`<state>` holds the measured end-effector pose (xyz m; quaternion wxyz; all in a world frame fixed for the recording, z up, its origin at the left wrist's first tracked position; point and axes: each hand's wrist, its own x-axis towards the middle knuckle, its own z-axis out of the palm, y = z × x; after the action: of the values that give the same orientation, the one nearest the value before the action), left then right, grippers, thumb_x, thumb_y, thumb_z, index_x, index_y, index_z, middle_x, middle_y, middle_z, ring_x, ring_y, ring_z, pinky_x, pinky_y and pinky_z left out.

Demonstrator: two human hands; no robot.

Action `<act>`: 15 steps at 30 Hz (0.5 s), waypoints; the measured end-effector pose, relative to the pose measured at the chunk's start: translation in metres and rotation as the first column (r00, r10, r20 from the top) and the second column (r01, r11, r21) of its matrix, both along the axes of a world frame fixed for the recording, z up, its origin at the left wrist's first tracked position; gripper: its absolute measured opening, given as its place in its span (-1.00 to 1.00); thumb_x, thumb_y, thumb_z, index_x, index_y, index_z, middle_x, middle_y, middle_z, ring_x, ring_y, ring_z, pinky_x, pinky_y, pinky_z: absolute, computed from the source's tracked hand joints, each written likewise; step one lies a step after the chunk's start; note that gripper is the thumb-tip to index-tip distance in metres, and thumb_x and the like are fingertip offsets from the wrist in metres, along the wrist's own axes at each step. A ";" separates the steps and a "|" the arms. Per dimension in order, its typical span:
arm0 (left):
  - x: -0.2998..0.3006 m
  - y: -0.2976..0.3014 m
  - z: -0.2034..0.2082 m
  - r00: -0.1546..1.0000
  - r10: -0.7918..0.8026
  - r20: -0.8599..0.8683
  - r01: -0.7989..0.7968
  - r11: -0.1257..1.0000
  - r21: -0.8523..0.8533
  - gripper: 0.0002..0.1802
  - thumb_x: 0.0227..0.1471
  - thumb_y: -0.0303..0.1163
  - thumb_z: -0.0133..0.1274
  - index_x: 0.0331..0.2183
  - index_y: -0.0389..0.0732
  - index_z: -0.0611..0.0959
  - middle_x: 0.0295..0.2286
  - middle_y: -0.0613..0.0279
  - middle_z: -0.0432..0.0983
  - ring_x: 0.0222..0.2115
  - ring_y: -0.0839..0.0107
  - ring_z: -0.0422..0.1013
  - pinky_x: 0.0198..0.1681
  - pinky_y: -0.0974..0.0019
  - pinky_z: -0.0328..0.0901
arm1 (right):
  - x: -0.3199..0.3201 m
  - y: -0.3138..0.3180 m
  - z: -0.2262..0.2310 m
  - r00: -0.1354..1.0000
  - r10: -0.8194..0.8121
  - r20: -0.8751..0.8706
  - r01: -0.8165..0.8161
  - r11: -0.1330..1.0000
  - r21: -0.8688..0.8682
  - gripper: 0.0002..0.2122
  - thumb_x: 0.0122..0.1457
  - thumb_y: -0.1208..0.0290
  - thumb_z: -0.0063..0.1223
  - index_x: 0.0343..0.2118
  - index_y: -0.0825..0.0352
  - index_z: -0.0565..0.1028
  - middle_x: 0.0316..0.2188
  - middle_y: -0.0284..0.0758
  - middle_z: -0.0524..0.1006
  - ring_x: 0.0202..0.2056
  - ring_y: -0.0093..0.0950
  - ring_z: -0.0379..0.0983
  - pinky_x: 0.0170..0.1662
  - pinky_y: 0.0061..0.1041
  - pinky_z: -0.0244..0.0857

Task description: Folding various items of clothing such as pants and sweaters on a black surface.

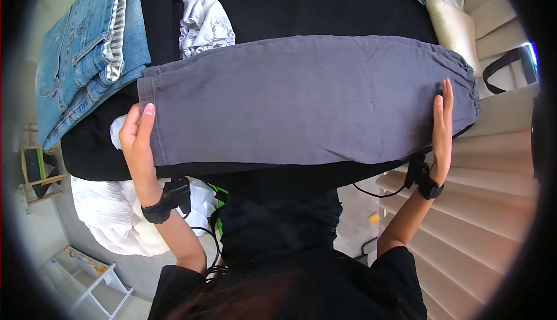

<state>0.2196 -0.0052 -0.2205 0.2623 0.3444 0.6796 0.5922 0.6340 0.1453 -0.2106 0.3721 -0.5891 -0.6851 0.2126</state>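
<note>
A pair of grey trousers (290,100), folded lengthwise into a long strip, lies flat across a black surface before me. Their leg hems are at the left and the gathered elastic waist at the right. My left hand (139,140) is closed on the hem end, thumb on top of the cloth and fingers at its edge, partly hidden. Near the waist end my right hand (442,128) is held edge-on, fingers stretched out together, its side resting along the cloth. It grips nothing.
Folded blue jeans (75,59) lie at the left, and a crumpled silvery-white cloth (206,24) sits behind the trousers. A cream folded item (452,30) is at the far right. White fabric (116,215) is piled lower left. A beige pleated curtain (464,221) hangs at the right.
</note>
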 end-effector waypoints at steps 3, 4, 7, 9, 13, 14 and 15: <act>-0.001 0.001 -0.001 0.999 0.008 -0.034 -0.008 1.000 -0.016 -0.80 -0.02 -0.39 -0.09 -0.38 -0.34 0.48 -0.51 0.44 0.33 -0.48 0.72 0.16 -0.35 0.67 0.03 | 0.019 0.015 -0.011 1.000 0.004 0.012 -0.004 1.000 0.002 -0.50 0.14 0.16 -0.32 0.08 0.35 0.03 0.09 -0.17 0.03 0.13 -0.37 -0.11 0.13 -0.51 -0.26; -0.002 0.001 -0.001 0.999 0.018 -0.030 -0.019 1.000 -0.024 -0.81 -0.02 -0.39 -0.09 -0.40 -0.34 0.47 -0.54 0.45 0.31 -0.50 0.72 0.14 -0.38 0.67 0.01 | 0.019 0.018 -0.013 0.999 -0.013 0.031 0.013 1.000 -0.003 -0.50 0.14 0.16 -0.31 0.08 0.35 0.02 0.10 -0.17 0.02 0.13 -0.37 -0.12 0.13 -0.51 -0.27; -0.002 0.001 -0.001 0.998 0.019 -0.053 -0.020 0.999 -0.034 -0.82 -0.02 -0.40 -0.09 -0.42 -0.33 0.47 -0.55 0.46 0.29 -0.50 0.73 0.13 -0.39 0.67 0.01 | 0.008 0.017 -0.016 0.981 0.064 0.181 -0.062 0.998 -0.020 -0.49 0.14 0.17 -0.31 0.08 0.35 0.01 0.10 -0.16 0.01 0.14 -0.36 -0.14 0.14 -0.50 -0.30; -0.002 0.001 -0.001 0.998 0.006 -0.059 -0.007 1.000 -0.018 -0.82 -0.02 -0.40 -0.09 -0.41 -0.33 0.47 -0.55 0.46 0.30 -0.50 0.73 0.13 -0.38 0.67 0.01 | -0.003 0.015 -0.014 0.970 0.045 0.240 -0.033 0.998 -0.056 -0.48 0.12 0.17 -0.28 0.08 0.35 0.00 0.10 -0.14 0.00 0.14 -0.33 -0.15 0.14 -0.49 -0.30; 0.000 0.001 0.000 0.998 0.012 -0.057 -0.013 1.000 -0.005 -0.82 -0.02 -0.40 -0.10 -0.41 -0.34 0.47 -0.53 0.45 0.32 -0.49 0.72 0.15 -0.37 0.67 0.02 | -0.018 0.005 -0.008 0.964 0.068 0.257 -0.051 0.996 -0.071 -0.46 0.11 0.17 -0.24 0.08 0.36 -0.01 0.10 -0.13 -0.01 0.14 -0.31 -0.16 0.14 -0.47 -0.28; 0.001 0.001 0.001 0.998 0.013 -0.055 -0.014 1.000 -0.007 -0.82 -0.02 -0.40 -0.10 -0.41 -0.34 0.47 -0.53 0.45 0.32 -0.49 0.72 0.15 -0.37 0.67 0.02 | -0.021 0.002 -0.007 0.964 0.121 0.235 -0.102 0.991 -0.092 -0.45 0.10 0.18 -0.23 0.08 0.37 -0.01 0.10 -0.12 -0.01 0.14 -0.30 -0.16 0.14 -0.47 -0.28; 0.001 0.001 0.001 0.998 0.019 -0.062 -0.019 1.000 -0.008 -0.82 -0.02 -0.40 -0.10 -0.41 -0.34 0.47 -0.53 0.44 0.32 -0.49 0.72 0.15 -0.36 0.66 0.03 | -0.024 -0.001 -0.007 0.968 0.148 0.203 -0.127 0.986 -0.112 -0.44 0.10 0.18 -0.22 0.08 0.38 -0.02 0.10 -0.11 -0.02 0.14 -0.30 -0.16 0.14 -0.47 -0.29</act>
<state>0.2210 -0.0043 -0.2192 0.2370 0.3551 0.6932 0.5808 0.6095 0.1445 -0.2171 0.2525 -0.5769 -0.7486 0.2075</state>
